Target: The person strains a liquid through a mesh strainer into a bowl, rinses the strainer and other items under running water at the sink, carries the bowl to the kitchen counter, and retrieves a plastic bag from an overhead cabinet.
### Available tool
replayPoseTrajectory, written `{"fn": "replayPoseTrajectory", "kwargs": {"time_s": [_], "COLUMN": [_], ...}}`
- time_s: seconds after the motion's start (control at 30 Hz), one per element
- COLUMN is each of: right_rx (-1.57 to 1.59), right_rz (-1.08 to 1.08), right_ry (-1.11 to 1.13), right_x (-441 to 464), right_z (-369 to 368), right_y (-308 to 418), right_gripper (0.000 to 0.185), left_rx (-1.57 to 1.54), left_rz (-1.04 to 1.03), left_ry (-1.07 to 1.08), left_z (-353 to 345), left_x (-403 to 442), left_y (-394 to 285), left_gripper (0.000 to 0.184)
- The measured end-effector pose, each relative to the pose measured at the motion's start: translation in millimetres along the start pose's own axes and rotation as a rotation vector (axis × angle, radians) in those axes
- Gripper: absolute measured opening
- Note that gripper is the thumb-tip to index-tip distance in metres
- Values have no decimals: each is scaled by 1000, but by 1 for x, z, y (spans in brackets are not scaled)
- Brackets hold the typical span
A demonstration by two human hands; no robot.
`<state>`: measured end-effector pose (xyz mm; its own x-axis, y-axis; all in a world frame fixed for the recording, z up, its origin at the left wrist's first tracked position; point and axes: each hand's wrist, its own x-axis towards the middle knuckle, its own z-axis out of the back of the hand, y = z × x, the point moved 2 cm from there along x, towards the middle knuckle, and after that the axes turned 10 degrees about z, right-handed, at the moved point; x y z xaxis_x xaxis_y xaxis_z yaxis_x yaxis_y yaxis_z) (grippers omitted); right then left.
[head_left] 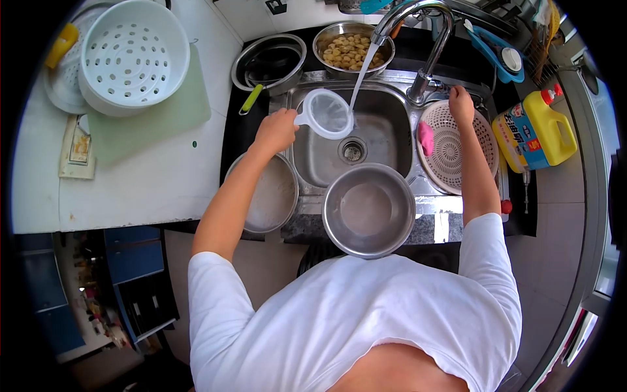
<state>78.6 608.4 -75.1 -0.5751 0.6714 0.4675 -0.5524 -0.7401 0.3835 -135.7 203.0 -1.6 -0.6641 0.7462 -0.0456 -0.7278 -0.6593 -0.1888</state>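
My left hand [276, 130] is closed round the short handle of a white mesh strainer [328, 114], held over the left part of the steel sink [385, 124]. Water runs from the curved faucet [447, 39] and comes down close to the strainer's right rim. At the faucet's base my right hand [462, 106] is closed on the tap lever, which is mostly hidden by the fingers. Beneath my right forearm lies a pale plastic colander [445, 160] with a pink item [426, 138] on its left side.
A steel bowl [403, 225] stands at the sink's front edge; another bowl [292, 202] holds cloudy liquid. Behind are a bowl of yellowish pieces [353, 51], a steel pot [236, 73] and a green-handled tool [251, 99]. A yellow jug [555, 137] stands right, a white perforated basket [134, 55] left.
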Motion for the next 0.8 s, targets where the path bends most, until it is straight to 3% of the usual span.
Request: {"fn": "replayPoseTrajectory", "kwargs": {"time_s": [0.07,0.13,0.2,0.27,0.43,0.5,0.57,0.6,0.73,0.8], "right_rx": [12,8,-51,139,313,491,714,680,811,855], "right_rz": [-9,22,41,-23,48,-55,-128,-138,-298,-360], "right_ry": [-53,33,57,158,100,229,326,375,380,363], "right_x": [-3,-3,-8,-16,-70,-102,-134,-148,-193,-209], "right_z": [6,13,25,40,66,76,82,88,93,95], "right_y": [12,23,34,38,46,53,57,61,60,61], "right_gripper": [31,32,32,34,30,29,28,27,26,26], "left_rx": [-56,-192,-229,-295,-362,-350,-379,-407,-586,-748], "left_rz": [47,131,101,136,96,55,42,31,45,29], "left_ry": [96,234,224,252,252,65,12,-41,-118,-272], "left_z": [-4,-19,-33,-40,-39,-32,-30,-29,-46,-54], "left_x": [-3,-3,-3,-3,-10,-19,-26,-27,-31,-33], "left_y": [-1,-2,-3,-9,-15,-19,-20,-20,-21,-26], "left_gripper": [19,26,29,29,30,30,29,29,28,26]}}
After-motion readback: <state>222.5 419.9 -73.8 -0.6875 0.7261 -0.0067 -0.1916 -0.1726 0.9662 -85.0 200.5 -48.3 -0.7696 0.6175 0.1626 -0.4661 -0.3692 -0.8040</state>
